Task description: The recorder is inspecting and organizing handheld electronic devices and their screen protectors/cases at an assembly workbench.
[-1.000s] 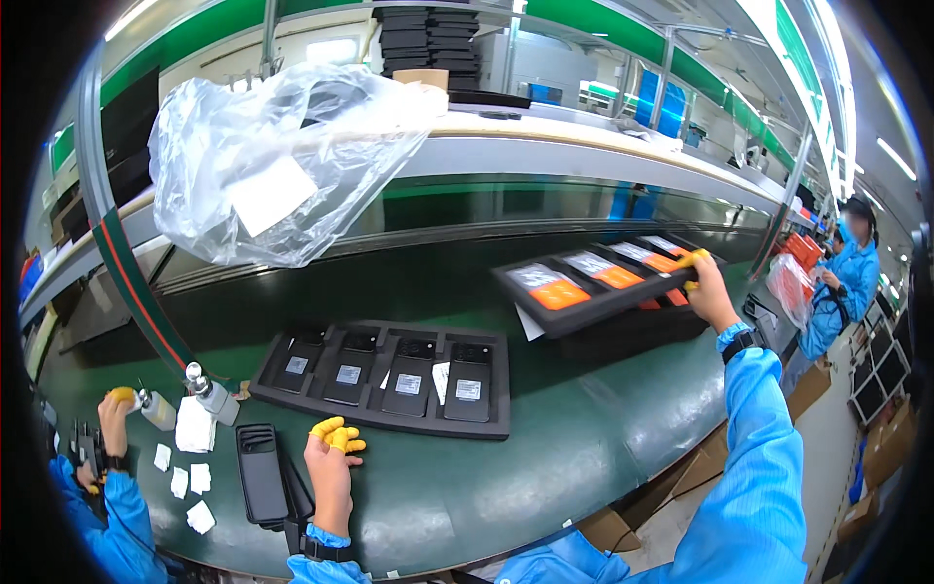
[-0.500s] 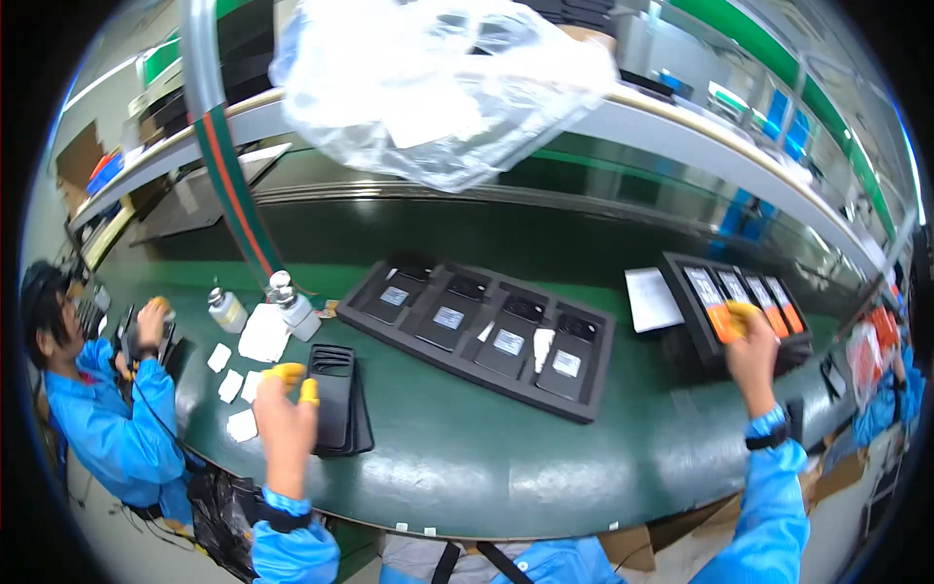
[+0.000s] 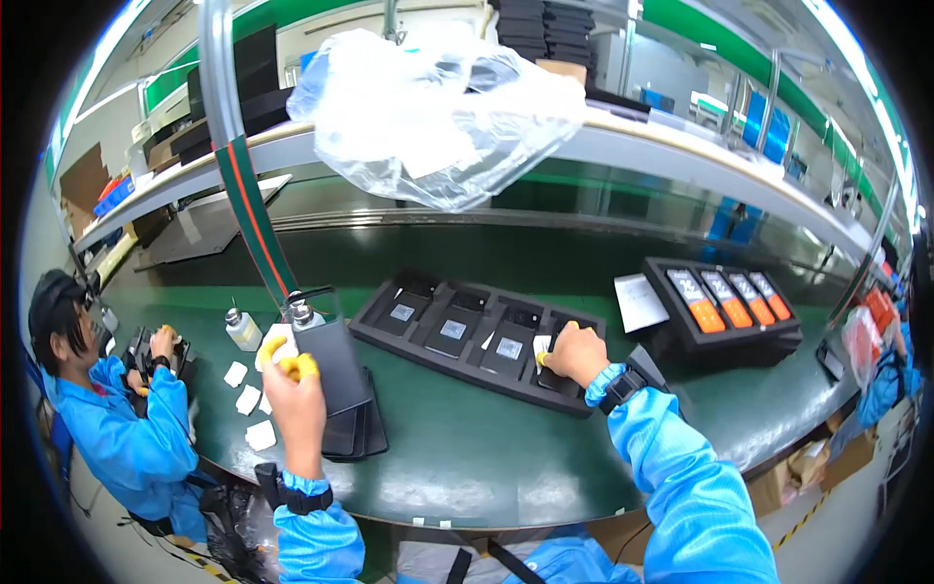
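My left hand (image 3: 297,389), with yellow finger cots on its fingertips, is closed on the edge of a thin dark phone case (image 3: 336,365). It holds the case tilted above a small stack of dark cases (image 3: 368,428). My right hand (image 3: 579,355), also in yellow finger cots, reaches into the rightmost compartment of a black foam tray (image 3: 457,367). Its fingers are closed around the phone (image 3: 555,378) there, which they partly cover. Three more dark phones with pale labels lie in the other compartments, among them one phone (image 3: 451,329) left of the middle.
Behind the left hand stand two dispenser bottles, one a white bottle (image 3: 242,331); white pads (image 3: 261,435) lie nearby. A second black tray (image 3: 671,316) with orange-and-white items sits at right beside a paper sheet (image 3: 640,302). Plastic wrapping (image 3: 438,127) overhangs the shelf. A co-worker (image 3: 126,428) works at far left.
My right hand has moved left from the tray of orange-and-white items to the foam tray's rightmost phone. My left hand has lifted a case off the stack.
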`<state>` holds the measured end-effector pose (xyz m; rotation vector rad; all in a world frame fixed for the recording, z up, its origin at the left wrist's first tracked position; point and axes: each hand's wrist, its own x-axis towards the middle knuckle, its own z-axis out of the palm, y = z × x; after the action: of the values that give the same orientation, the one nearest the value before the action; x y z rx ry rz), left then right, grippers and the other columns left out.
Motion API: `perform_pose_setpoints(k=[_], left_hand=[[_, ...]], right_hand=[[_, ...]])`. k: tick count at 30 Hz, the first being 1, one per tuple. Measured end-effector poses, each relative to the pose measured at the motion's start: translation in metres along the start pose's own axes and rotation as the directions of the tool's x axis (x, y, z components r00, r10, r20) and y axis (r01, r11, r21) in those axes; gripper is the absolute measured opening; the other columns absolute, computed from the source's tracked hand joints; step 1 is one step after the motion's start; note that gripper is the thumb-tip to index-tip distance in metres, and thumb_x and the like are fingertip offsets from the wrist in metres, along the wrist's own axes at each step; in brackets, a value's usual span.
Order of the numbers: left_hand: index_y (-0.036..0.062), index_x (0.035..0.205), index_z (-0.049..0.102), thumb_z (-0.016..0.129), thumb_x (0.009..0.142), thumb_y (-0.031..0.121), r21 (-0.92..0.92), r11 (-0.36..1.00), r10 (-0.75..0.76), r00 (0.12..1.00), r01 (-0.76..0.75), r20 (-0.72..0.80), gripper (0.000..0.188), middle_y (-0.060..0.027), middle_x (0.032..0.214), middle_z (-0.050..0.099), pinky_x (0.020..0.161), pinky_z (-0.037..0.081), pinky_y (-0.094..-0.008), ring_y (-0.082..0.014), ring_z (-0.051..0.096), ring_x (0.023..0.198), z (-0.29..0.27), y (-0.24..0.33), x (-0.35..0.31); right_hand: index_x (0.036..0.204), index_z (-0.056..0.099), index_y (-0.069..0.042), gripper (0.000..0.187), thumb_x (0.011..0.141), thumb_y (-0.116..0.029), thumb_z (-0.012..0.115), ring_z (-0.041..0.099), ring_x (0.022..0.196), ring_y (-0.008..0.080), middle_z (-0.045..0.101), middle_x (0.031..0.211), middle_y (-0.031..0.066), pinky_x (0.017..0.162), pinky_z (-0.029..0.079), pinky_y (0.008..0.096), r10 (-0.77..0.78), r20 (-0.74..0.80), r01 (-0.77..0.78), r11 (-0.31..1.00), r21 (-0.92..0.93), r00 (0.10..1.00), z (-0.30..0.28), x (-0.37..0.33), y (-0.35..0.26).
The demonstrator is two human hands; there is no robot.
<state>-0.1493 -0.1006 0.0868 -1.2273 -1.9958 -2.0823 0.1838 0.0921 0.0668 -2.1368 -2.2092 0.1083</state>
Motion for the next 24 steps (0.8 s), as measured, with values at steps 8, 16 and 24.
perform_pose_setpoints(k=[8, 16, 24], left_hand=[[0.0008, 0.11, 0.062, 0.057, 0.086, 0.005, -0.639, 0.299, -0.233, 0.704, 0.709, 0.671, 0.025, -0.0086, 0.101, 0.067, 0.079, 0.058, -0.0331, -0.0196, 0.068, 0.088, 0.109, 0.017, -0.032], [0.0043, 0.14, 0.047, 0.048, 0.071, 0.004, -0.527, -0.044, -0.033, 0.526, 0.849, 0.85, 0.069, -0.0254, 0.139, 0.051, 0.109, 0.044, -0.0504, -0.039, 0.053, 0.126, 0.151, 0.0, -0.069], [0.0205, 0.153, 0.027, 0.044, 0.099, 0.043, -0.46, -0.075, 0.132, 0.466, 0.885, 0.875, 0.061, -0.0116, 0.145, 0.048, 0.109, 0.044, -0.046, -0.0299, 0.055, 0.125, 0.139, 0.007, -0.071]], right_hand=[[0.087, 0.071, 0.004, 0.028, 0.073, -0.02, 0.067, 0.069, 0.09, 0.0421, 0.07, 0.089, 0.0262, 0.082, 0.056, 0.0454, 0.043, -0.025, -0.038, 0.983, 0.178, 0.999, -0.032, -0.017, 0.042], [0.121, 0.06, 0.004, 0.034, 0.087, 0.002, 0.059, 0.068, 0.083, 0.0167, 0.07, 0.095, 0.0111, 0.074, 0.055, 0.0308, 0.074, -0.288, 0.249, 0.332, 0.91, 0.955, -0.027, -0.058, 0.07], [0.146, 0.042, -0.003, 0.059, 0.089, 0.012, 0.052, 0.06, 0.102, 0.0111, 0.064, 0.114, 0.0078, 0.09, 0.049, 0.0253, -0.344, -0.156, 0.142, -0.064, 0.988, 0.926, 0.018, -0.113, -0.032]])
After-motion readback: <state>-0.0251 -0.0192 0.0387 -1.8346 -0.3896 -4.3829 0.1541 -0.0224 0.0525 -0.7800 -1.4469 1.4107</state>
